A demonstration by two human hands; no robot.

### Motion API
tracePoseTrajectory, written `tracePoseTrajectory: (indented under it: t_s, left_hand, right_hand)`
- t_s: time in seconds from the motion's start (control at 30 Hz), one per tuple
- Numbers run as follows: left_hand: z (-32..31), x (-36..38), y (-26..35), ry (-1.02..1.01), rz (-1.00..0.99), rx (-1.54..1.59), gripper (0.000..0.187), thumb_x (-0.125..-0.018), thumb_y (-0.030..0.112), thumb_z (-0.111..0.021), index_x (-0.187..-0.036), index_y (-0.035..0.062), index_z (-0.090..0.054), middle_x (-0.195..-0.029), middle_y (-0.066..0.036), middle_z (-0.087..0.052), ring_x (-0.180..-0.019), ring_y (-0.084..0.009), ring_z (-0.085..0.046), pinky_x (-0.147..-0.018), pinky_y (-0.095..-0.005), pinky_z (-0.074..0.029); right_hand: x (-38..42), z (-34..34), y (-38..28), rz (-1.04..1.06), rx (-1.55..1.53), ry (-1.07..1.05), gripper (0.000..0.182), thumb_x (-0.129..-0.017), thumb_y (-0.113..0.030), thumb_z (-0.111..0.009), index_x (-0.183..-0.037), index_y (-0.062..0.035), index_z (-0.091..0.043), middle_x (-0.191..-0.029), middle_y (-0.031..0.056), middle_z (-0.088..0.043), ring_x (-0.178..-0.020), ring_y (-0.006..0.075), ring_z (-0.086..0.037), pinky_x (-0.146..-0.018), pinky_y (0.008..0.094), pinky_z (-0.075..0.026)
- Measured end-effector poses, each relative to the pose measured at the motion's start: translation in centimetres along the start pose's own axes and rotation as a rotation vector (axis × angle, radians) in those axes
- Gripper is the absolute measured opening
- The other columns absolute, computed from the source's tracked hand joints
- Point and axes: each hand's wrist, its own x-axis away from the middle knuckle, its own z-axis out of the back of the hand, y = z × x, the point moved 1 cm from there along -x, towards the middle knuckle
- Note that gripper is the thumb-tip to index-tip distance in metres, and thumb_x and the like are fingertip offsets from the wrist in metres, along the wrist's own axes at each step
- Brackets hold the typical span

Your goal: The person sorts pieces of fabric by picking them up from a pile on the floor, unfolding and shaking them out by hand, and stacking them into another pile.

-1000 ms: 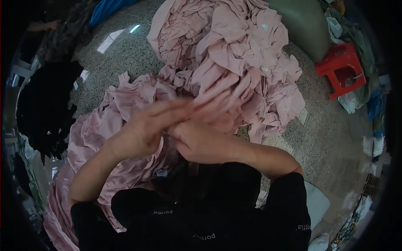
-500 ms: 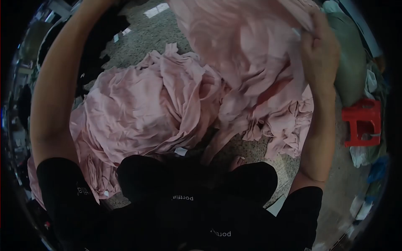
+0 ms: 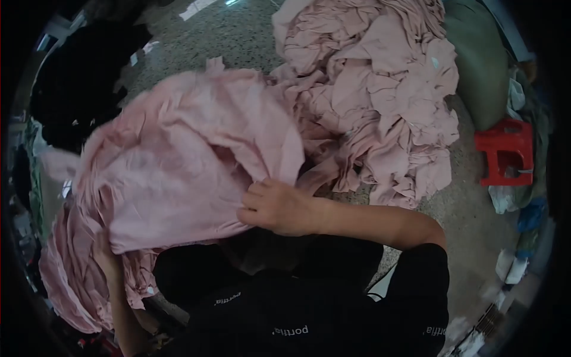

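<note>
A pink cloth [image 3: 172, 172] is spread in front of me over a heap, with folds and a gap near its right side. My right hand [image 3: 276, 205] is closed, with its fingers curled round the cloth's near right edge. At the lower left, my left hand [image 3: 107, 253] grips the same cloth by its near left edge, its fingertips partly hidden in the folds. More pink fabric [image 3: 65, 279] hangs in long folds beside my left hand. A large crumpled pile of pink cloths [image 3: 380, 95] lies to the right, apart from both hands.
Black fabric [image 3: 77, 83] is heaped at the far left on the speckled floor [image 3: 208, 35]. A red plastic stool [image 3: 505, 152] stands at the right, by a big grey-green sack [image 3: 479, 65]. Clear plastic bags [image 3: 502, 199] lie near the stool.
Both hands have come down from their raised position and moved left. The cloth they lifted now lies over the left heap, leaving the right pile in plain sight.
</note>
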Motion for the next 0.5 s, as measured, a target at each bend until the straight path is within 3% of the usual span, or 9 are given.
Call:
tracePoseTrajectory:
  t_s: [0.03, 0.1, 0.13, 0.2, 0.23, 0.3, 0.33, 0.4, 0.5]
  left_hand:
    - [-4.0, 3.0, -2.3, -0.267, 0.018, 0.024, 0.041, -0.073, -0.001, -0.051, -0.114, -0.0024, -0.051, -0.106, -0.022, -0.055, -0.092, -0.0378, -0.056, -0.077, -0.0386, -0.045]
    - [-5.2, 4.5, 2.2, -0.401, -0.305, -0.042, 0.051, -0.073, 0.001, -0.056, -0.123, -0.0010, -0.044, -0.119, -0.022, -0.049, -0.096, -0.0375, -0.055, -0.080, -0.0378, -0.045]
    - [-5.6, 4.7, 1.8, -0.397, -0.320, -0.048, 0.051, -0.073, 0.001, -0.056, -0.123, -0.0010, -0.044, -0.119, -0.022, -0.049, -0.096, -0.0375, -0.055, -0.080, -0.0378, -0.045]
    - [-6.4, 4.8, 1.4, -0.486, -0.208, 0.114, 0.061, -0.073, 0.004, -0.060, -0.129, -0.0003, -0.036, -0.130, -0.021, -0.040, -0.100, -0.0384, -0.054, -0.086, -0.0381, -0.044]
    - [-4.5, 3.5, 3.4, -0.667, 0.182, 0.335, 0.059, -0.074, 0.008, -0.063, -0.127, -0.0018, -0.039, -0.125, -0.023, -0.046, -0.102, -0.0369, -0.054, -0.086, -0.0380, -0.043]
    - [-3.3, 2.1, 2.8, -0.669, 0.031, 0.326, 0.058, -0.073, 0.009, -0.066, -0.124, -0.0034, -0.043, -0.118, -0.023, -0.052, -0.098, -0.0332, -0.057, -0.082, -0.0349, -0.045]
    - [-2.1, 1.0, 3.7, -0.707, 0.112, 0.381, 0.055, -0.073, 0.011, -0.067, -0.121, -0.0042, -0.046, -0.112, -0.023, -0.056, -0.094, -0.0305, -0.059, -0.079, -0.0334, -0.046]
    - [-0.2, -1.5, 5.8, -0.683, 0.099, 0.375, 0.056, -0.073, 0.012, -0.068, -0.121, -0.0043, -0.045, -0.111, -0.023, -0.056, -0.092, -0.0311, -0.059, -0.079, -0.0337, -0.046]
    - [1.3, -4.0, 8.9, -0.563, -0.044, 0.224, 0.056, -0.072, 0.013, -0.068, -0.121, -0.0042, -0.045, -0.107, -0.023, -0.057, -0.089, -0.0328, -0.060, -0.077, -0.0353, -0.046]
  right_hand:
    - [0.9, -2.5, 0.5, -0.021, -0.111, -0.097, 0.026, -0.071, -0.010, -0.056, -0.097, -0.0073, -0.055, -0.085, 0.0068, -0.052, -0.084, 0.0229, -0.052, -0.070, 0.0355, -0.041]
    - [2.0, -4.7, 2.7, -0.071, -0.224, -0.155, 0.029, -0.071, -0.009, -0.055, -0.100, -0.0066, -0.055, -0.091, 0.0080, -0.053, -0.090, 0.0251, -0.052, -0.074, 0.0377, -0.042]
    - [2.0, -5.1, 3.8, -0.106, -0.347, -0.208, 0.032, -0.071, -0.007, -0.054, -0.102, -0.0059, -0.055, -0.098, 0.0091, -0.055, -0.095, 0.0272, -0.052, -0.078, 0.0399, -0.042]
    - [3.2, -3.6, 8.6, -0.354, -0.244, 0.016, 0.037, -0.070, -0.006, -0.052, -0.107, -0.0058, -0.054, -0.108, 0.0115, -0.053, -0.103, 0.0303, -0.049, -0.084, 0.0419, -0.041]
    - [4.2, -2.5, 12.1, -0.539, -0.071, 0.084, 0.036, -0.071, -0.006, -0.052, -0.107, -0.0058, -0.054, -0.107, 0.0122, -0.053, -0.103, 0.0309, -0.049, -0.084, 0.0418, -0.041]
    - [7.9, -0.2, 17.7, -0.821, 0.332, 0.236, 0.036, -0.072, -0.007, -0.052, -0.108, -0.0068, -0.054, -0.105, 0.0129, -0.053, -0.100, 0.0326, -0.050, -0.084, 0.0420, -0.041]
    - [10.3, 1.0, 19.8, -0.922, 0.562, 0.325, 0.036, -0.073, -0.007, -0.051, -0.109, -0.0078, -0.054, -0.104, 0.0130, -0.054, -0.099, 0.0337, -0.050, -0.083, 0.0424, -0.041]
    - [16.0, 0.6, 24.1, -0.975, 0.767, 0.277, 0.036, -0.073, -0.008, -0.052, -0.109, -0.0103, -0.055, -0.103, 0.0126, -0.055, -0.097, 0.0351, -0.051, -0.082, 0.0438, -0.041]
    - [16.7, 1.0, 25.9, -1.097, 0.610, 0.290, 0.028, -0.072, -0.011, -0.055, -0.100, -0.0110, -0.060, -0.097, 0.0120, -0.057, -0.092, 0.0301, -0.055, -0.076, 0.0422, -0.043]
